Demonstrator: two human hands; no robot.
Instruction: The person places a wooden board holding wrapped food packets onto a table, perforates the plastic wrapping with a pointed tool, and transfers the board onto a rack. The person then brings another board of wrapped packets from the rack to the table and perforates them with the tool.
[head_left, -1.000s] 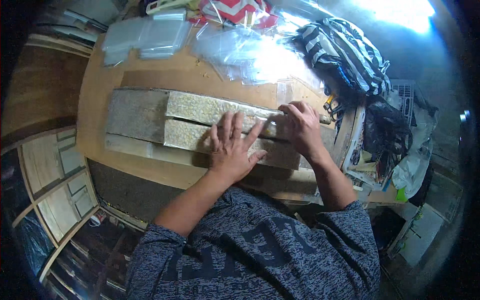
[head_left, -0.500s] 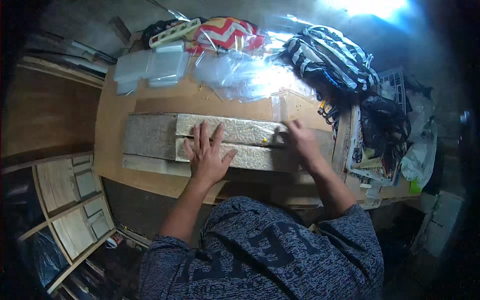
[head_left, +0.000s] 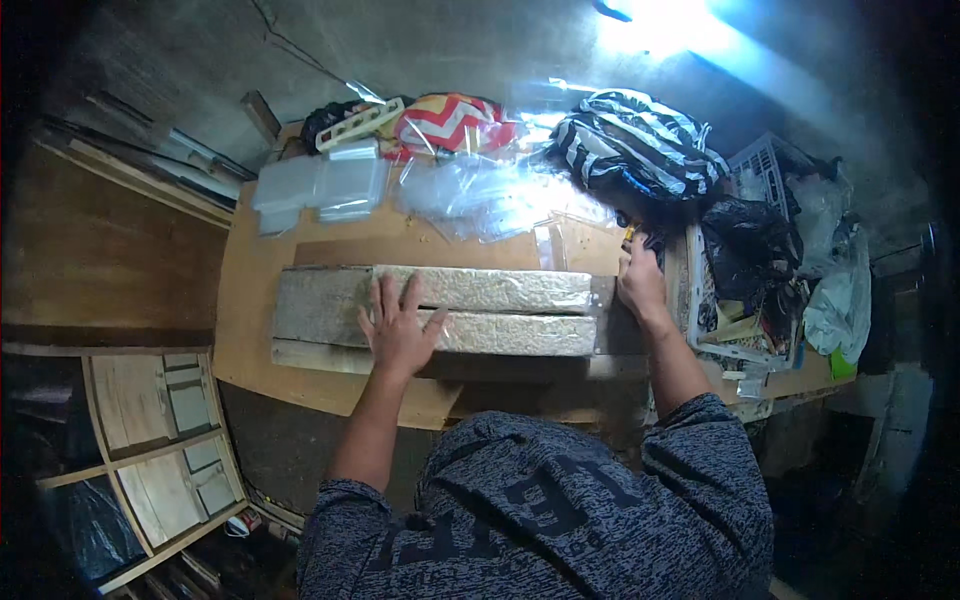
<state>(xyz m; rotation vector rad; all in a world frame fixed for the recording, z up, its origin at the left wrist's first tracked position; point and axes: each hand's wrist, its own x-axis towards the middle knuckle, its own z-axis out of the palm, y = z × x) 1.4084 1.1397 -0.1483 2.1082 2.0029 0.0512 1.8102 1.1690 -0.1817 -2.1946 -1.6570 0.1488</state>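
Note:
Two long cream blocks with a pebbly surface, like tempeh, lie side by side: a far block (head_left: pixel 500 288) and a near block (head_left: pixel 520 332). They rest on a grey, worn board (head_left: pixel 320 300). My left hand (head_left: pixel 400 330) lies open on the left ends of both blocks, fingers spread across the narrow gap. Beyond their right ends, my right hand (head_left: pixel 642 282) reaches to dark-handled scissors (head_left: pixel 655 243) and a small yellow item (head_left: pixel 629 233). Its fingers are drawn together there, and what is between them is hidden.
Flat clear plastic bags (head_left: pixel 350 185) and loose clear film (head_left: pixel 470 195) lie at the back. A striped plastic bag (head_left: pixel 640 145) sits behind the right hand. A cluttered tray (head_left: pixel 690 290) stands right, with a black bag (head_left: pixel 750 240). Wooden shelving (head_left: pixel 140 410) stands at left.
My right hand has moved off the right ends of the blocks, rightward to the scissors. My left hand stays on the blocks. The whole view has shifted slightly.

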